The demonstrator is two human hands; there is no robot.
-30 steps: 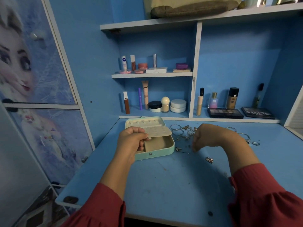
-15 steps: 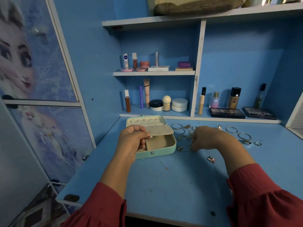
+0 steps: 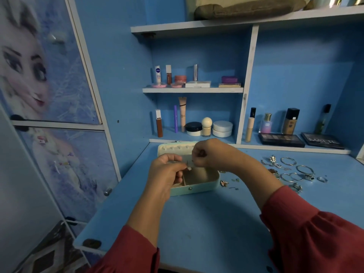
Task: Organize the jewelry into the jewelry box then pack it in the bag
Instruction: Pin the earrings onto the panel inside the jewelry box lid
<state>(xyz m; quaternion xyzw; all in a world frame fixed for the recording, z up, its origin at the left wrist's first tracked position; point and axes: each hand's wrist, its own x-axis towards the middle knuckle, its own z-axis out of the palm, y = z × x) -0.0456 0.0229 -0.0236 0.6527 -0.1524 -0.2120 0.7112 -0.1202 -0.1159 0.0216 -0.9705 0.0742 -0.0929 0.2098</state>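
The mint-green jewelry box (image 3: 197, 187) lies open on the blue desk (image 3: 206, 223), its lid (image 3: 173, 149) tipped back. My left hand (image 3: 165, 174) pinches the beige inner flap (image 3: 189, 164) above the box's compartments. My right hand (image 3: 210, 154) hovers over the box with curled fingers and pinches a tiny piece of jewelry against that flap; the piece is too small to identify. Loose jewelry (image 3: 291, 170), bangles, rings and chains, is spread on the desk to the right. A brownish bag (image 3: 246, 8) lies on the top shelf.
Cosmetics fill the shelves behind the box: bottles (image 3: 290, 122), jars (image 3: 222, 128) and two dark palettes (image 3: 280, 139). A small brooch (image 3: 224, 183) and bits lie just right of the box. Printed cabinet doors (image 3: 59, 95) stand at the left.
My right hand left the jewelry pile and moved left and up to the box's flap. My left hand kept its hold on the flap. The camera view shifted slightly.
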